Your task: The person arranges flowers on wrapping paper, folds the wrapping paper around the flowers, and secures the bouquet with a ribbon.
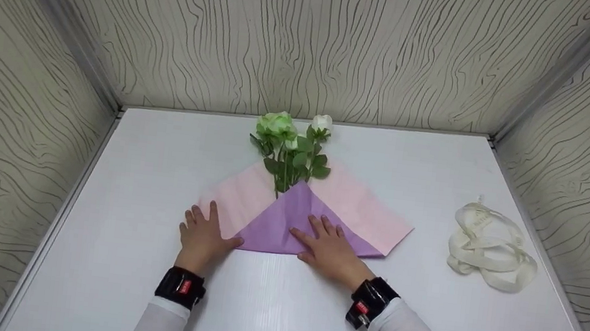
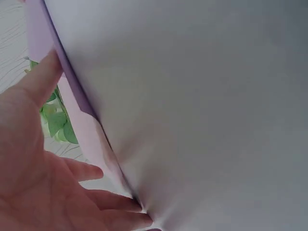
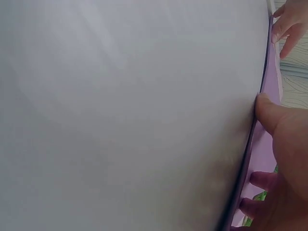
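Observation:
A sheet of wrapping paper, pink (image 1: 357, 206) on one face and purple (image 1: 277, 224) on the other, lies with its near part folded up over flower stems. Green and white flowers (image 1: 277, 126) with leaves stick out beyond the fold's tip; their lower stems are hidden under it. My left hand (image 1: 203, 238) rests with spread fingers at the paper's left corner, thumb on the folded edge. With fingers spread, my right hand (image 1: 332, 250) presses on the purple flap right of its middle. In the right wrist view, the right thumb (image 3: 267, 110) sits at the crease.
A loose heap of cream ribbon (image 1: 491, 249) lies on the right side of the white table (image 1: 119, 195). Wood-grain patterned walls (image 1: 308, 45) enclose the table at the back and on both sides. Each wrist wears a black strap (image 1: 181, 287).

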The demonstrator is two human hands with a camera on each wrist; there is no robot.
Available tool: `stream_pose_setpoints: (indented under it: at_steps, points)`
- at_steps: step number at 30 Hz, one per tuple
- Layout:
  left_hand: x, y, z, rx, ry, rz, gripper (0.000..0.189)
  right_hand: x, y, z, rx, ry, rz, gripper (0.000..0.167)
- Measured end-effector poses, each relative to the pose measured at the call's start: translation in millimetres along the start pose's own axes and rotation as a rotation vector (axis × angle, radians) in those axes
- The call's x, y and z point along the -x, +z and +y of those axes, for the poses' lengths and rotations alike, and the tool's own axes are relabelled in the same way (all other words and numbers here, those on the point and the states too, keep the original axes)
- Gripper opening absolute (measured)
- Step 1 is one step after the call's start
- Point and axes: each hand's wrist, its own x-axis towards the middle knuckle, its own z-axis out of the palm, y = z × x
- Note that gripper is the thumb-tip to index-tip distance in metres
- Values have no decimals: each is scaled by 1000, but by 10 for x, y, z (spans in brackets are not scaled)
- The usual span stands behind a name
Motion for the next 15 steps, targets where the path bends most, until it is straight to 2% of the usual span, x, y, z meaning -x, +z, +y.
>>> stream_pose_setpoints:
  at_steps: [3, 6, 8, 11, 15]
  points:
    - [-8, 0, 30, 37, 35, 11, 112, 0, 6, -1, 3, 11, -14, 56]
    - [-13, -15, 69, 172, 40, 10, 107, 5, 19, -7, -7, 11, -18, 56]
    - [-15, -42, 96, 330, 17, 18, 103, 5, 27, -8, -15, 8, -18, 56]
    - [6, -104, 132, 641, -40, 55, 101, 6, 20, -15, -15, 7, -15, 56]
    - [63, -150, 169, 1003, -91, 104, 108, 5, -3, -23, -14, 14, -16, 57]
